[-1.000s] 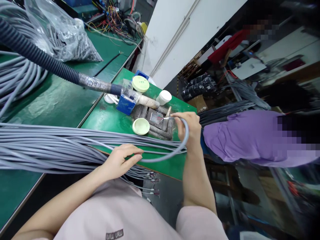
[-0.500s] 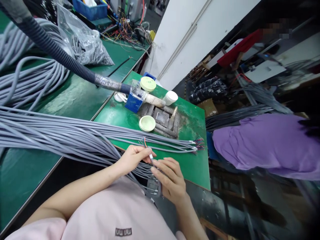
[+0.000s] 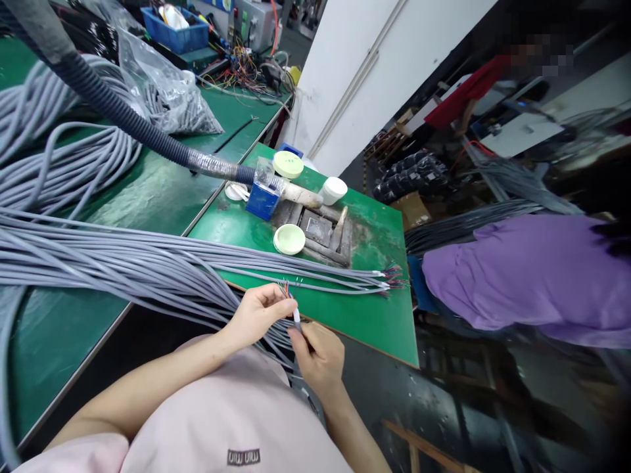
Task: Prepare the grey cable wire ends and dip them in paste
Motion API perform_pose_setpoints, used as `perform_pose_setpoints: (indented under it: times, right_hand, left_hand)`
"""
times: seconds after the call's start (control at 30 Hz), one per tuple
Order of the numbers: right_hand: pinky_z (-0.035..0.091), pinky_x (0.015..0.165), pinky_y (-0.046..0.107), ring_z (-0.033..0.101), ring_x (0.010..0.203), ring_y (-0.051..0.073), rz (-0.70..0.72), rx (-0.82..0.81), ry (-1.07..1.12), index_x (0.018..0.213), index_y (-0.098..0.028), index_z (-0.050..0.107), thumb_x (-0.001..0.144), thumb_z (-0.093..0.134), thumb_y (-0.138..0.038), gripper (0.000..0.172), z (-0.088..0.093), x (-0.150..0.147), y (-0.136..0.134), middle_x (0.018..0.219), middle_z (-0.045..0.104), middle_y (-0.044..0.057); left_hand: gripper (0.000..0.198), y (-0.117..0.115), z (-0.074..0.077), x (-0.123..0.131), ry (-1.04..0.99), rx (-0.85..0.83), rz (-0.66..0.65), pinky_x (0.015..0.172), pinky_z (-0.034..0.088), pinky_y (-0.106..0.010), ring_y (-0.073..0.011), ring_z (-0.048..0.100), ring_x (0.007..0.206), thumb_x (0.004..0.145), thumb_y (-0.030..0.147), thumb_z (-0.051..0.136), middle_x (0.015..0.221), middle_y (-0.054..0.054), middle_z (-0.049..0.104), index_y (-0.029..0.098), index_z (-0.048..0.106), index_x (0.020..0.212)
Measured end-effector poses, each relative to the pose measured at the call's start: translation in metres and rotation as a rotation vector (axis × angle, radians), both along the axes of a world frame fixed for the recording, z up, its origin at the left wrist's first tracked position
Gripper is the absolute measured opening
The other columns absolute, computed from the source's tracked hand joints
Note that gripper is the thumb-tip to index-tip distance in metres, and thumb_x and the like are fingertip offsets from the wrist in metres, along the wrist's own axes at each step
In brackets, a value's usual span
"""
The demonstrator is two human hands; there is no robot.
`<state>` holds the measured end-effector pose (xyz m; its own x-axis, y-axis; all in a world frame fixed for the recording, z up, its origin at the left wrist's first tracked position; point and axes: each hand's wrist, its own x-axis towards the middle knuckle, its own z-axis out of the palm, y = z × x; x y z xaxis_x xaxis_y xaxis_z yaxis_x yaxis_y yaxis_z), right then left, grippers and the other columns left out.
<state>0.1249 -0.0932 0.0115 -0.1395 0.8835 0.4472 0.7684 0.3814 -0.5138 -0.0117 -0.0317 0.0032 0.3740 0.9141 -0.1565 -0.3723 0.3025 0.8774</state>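
Observation:
My left hand (image 3: 263, 312) pinches the fanned coloured wires (image 3: 286, 289) at the end of a grey cable. Just below, my right hand (image 3: 319, 355) is closed round the grey cable (image 3: 297, 324) itself, under a white sleeve (image 3: 296, 314). Both hands are over the front edge of the green table, close to my body. Beyond them a bundle of grey cables (image 3: 162, 253) runs across the tabletop, its stripped, coloured wire ends (image 3: 392, 278) lying near the right edge.
A solder pot (image 3: 318, 228) sits on the green table (image 3: 365, 328), under a fume hose (image 3: 148, 135). Around it are a pale green bowl (image 3: 289, 239), a white cup (image 3: 334, 189) and a blue box (image 3: 263, 200). A person in purple (image 3: 517, 276) is at the right.
My right hand has gone from loosely extended fingers to a closed grip round the cable, a little lower. My left hand still pinches the wire end.

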Motion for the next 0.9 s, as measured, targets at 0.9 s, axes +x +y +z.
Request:
perform_pose_setpoints:
  times: [0.9]
  right_hand:
    - [0.033, 0.048, 0.024, 0.044, 0.044, 0.01, 0.0, -0.145, 0.226, 0.058, -0.02, 0.05, 0.088, 0.047, -0.022, 0.031, -0.016, 0.001, -0.003, 0.045, 0.046, -0.004]
  left_hand:
    - [0.034, -0.003, -0.003, 0.007, -0.089, -0.127, 0.067, 0.063, 0.045, -0.025, -0.0118, 0.055, 0.057, 0.07, 0.044, 0.072, 0.054, -0.001, 0.061, 0.015, 0.061, 0.054]
